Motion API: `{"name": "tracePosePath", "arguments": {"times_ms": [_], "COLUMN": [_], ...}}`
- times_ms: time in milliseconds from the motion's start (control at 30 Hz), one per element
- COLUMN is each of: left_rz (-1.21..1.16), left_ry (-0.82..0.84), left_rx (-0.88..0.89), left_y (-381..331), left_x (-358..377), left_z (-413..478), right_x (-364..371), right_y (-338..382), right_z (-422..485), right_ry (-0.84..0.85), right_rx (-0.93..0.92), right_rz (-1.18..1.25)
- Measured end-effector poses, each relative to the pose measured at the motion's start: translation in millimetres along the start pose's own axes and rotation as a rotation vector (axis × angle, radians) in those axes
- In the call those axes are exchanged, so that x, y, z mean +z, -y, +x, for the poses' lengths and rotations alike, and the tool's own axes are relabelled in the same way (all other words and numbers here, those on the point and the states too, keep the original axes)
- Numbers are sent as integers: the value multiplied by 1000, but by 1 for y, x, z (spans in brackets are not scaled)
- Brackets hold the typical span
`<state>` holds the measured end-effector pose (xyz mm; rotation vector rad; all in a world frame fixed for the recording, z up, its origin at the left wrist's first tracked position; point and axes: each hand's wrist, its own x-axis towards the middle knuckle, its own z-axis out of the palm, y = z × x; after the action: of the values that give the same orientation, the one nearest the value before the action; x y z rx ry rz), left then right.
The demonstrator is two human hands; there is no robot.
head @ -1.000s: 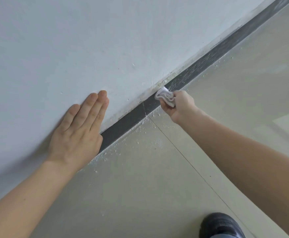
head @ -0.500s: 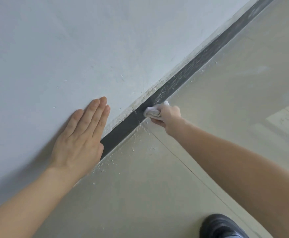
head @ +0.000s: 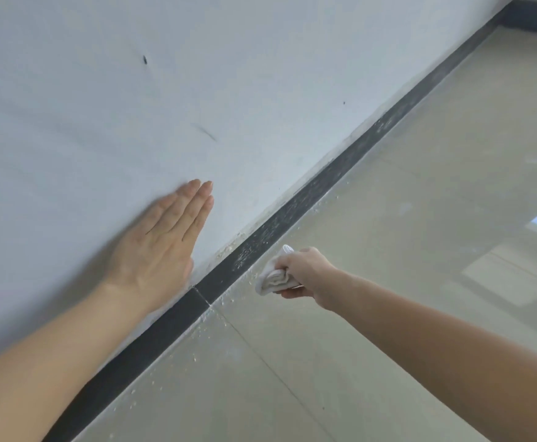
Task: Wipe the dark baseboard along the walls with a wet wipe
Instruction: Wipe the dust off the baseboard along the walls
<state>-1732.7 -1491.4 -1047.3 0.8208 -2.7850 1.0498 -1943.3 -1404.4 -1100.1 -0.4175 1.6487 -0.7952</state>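
Fingers of the right hand (head: 305, 272) curl round the wet wipe (head: 275, 280) mid-frame, just beside the baseboard (head: 296, 213); left hand (head: 162, 247) lies flat on the wall (head: 261, 90).

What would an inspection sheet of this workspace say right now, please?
Surface: glossy beige floor tiles, with white crumbs strewn along the wall edge.
Job's things: dark baseboard, plain dark near the camera, speckled white farther along; crumpled white wet wipe beside it, over the floor.
Clutter: nothing seen beyond the crumbs.
Grippers (hands): left hand lies flat on the wall; right hand grips the wet wipe.
Cables: nothing seen.
Surroundings: white wall with a few dark marks; room corner at far upper right.
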Motion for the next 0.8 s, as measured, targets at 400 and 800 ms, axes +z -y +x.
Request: {"name": "tracePosePath", "arguments": {"times_ms": [400,800], "left_rz": [-23,165], "left_ry": [55,54], "left_rx": [-23,57], "left_y": [-2,4], "left_x": [-23,-16], "left_z": [60,54], "right_x": [-31,2], "right_y": [73,113], "right_z": [30,52], "right_ry": [183,417], "right_rx": [113,-77], "right_rz": [-207,-909]}}
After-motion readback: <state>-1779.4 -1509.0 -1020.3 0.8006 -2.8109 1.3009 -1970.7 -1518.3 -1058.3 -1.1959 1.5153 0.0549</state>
